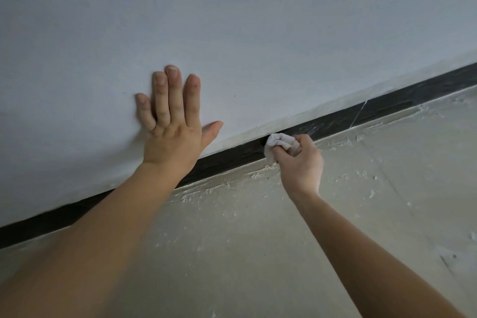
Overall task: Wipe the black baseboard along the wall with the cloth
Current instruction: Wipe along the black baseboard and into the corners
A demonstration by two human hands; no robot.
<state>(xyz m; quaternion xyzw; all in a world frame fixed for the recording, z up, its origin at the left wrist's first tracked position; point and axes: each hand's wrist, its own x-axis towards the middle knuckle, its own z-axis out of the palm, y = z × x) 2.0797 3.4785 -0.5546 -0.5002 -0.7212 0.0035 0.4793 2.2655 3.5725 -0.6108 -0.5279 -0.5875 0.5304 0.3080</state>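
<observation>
Only the head view here. The right hand (300, 162) has its fingers curled tight around a bunched-up pale cloth (280, 144), and the wad is pushed right up against the black baseboard (335, 121). Part of the cloth sticks out past the knuckles on the side toward the other hand, covering the strip at that spot. The left hand (171, 124) is holding nothing: it's flat on the grey-white wall (232, 20) just above the baseboard, fingers straight and close together, thumb splayed out toward the cloth. The baseboard itself runs diagonally, passing under the left forearm. There's a thin pale line across it further along from the cloth. Below the baseboard, the beige floor (258, 253) has crusty white splatter along the edge.
</observation>
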